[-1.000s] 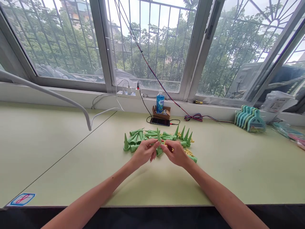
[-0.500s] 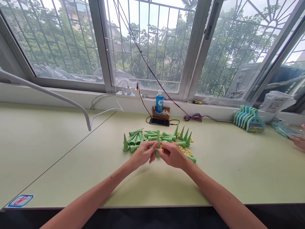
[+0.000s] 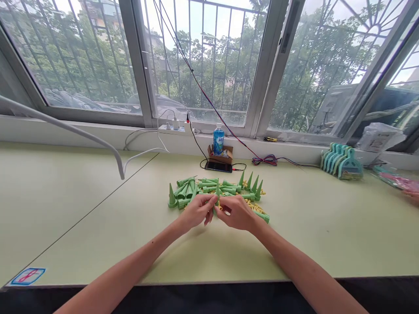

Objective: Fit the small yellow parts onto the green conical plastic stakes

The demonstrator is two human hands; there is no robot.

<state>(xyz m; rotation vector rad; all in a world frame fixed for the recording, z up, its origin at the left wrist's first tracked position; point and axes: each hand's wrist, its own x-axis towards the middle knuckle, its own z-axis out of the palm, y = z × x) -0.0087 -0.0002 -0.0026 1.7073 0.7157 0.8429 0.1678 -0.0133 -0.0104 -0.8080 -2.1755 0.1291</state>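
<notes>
Between the thumb and fingers of my left hand [image 3: 199, 210] stands a green plastic watering spike [image 3: 218, 187], tip upward. My right hand [image 3: 238, 212] is closed in a pinch on a small yellow plastic piece [image 3: 220, 208] against the spike's side; whether it sits in the spike cannot be made out. Behind my hands lies a pile of similar green spikes [image 3: 187, 188], some on their sides. Several upright spikes [image 3: 249, 181] stand at the pile's right, and another upright spike [image 3: 172, 196] at its left. Loose yellow pieces [image 3: 257, 208] lie beside my right hand, partly hidden by it.
A phone [image 3: 218, 167] with a cable lies behind the pile, before a cardboard box [image 3: 225, 158] and a blue bottle [image 3: 218, 140]. Coiled wire [image 3: 266, 160] and turquoise hanger-like items [image 3: 343, 162] are farther right. Another person's hand [image 3: 411, 194] touches pink packaging [image 3: 394, 179] at the right edge.
The yellow piece at my right fingertips has shifted slightly left and shows more. My hands otherwise stay put. At the right edge, the other person's hand moved and pink packaging came into view.
</notes>
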